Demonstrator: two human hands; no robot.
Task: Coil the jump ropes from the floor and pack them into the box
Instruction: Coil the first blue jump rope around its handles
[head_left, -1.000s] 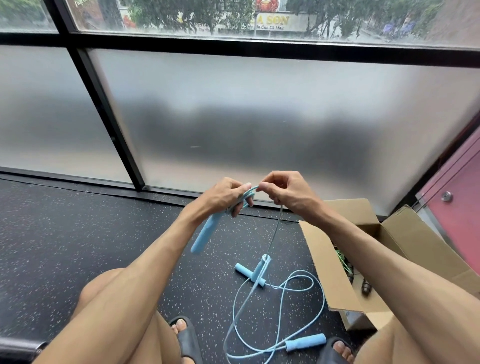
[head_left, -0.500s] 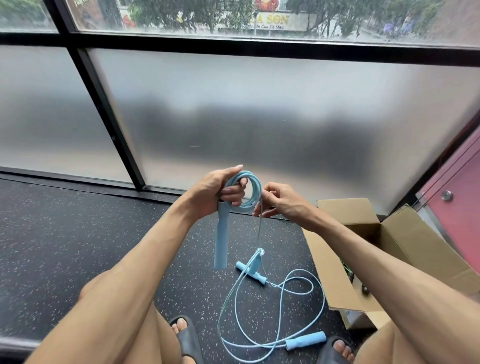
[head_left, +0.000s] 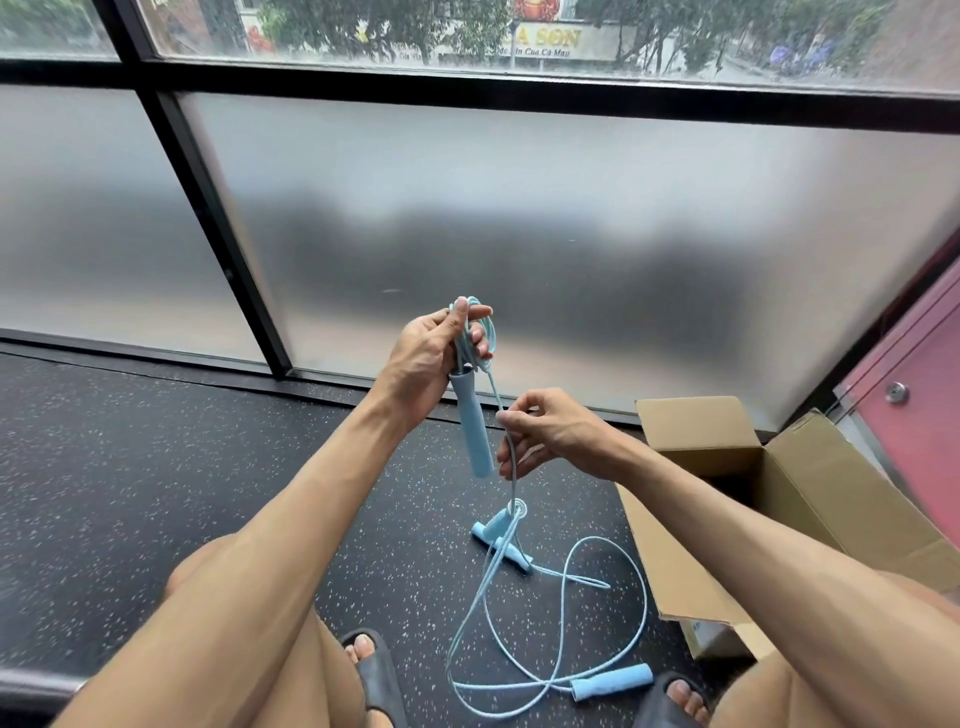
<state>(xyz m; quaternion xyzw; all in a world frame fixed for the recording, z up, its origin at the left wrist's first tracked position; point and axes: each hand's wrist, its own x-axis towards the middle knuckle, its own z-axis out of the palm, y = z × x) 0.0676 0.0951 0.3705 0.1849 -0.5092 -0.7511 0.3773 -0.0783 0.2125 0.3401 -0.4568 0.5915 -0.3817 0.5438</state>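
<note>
Item: light-blue jump rope (head_left: 511, 525), partly coiled. Landmark: open cardboard box (head_left: 701, 441), standing on the speckled dark floor (head_left: 130, 493) below a frosted window (head_left: 519, 234). Left hand (head_left: 431, 358), up and left of the box, has its grip closed on a few small loops of cord and the top of one handle (head_left: 472, 426), which hangs down below the fist. Right hand (head_left: 545, 436), between the left hand and the box, pinches the cord with thumb and forefinger; from there the cord drops to the floor. Slack cord (head_left: 644, 597) lies in loose loops on the floor just left of the box, along with another handle (head_left: 613, 680) and a further pair of blue handles (head_left: 498, 540). Step in hand, as judged: winding the cord into the left hand. Next move likely calls for lifting another length of cord and laying it over the held loops without dragging a tangle.
</note>
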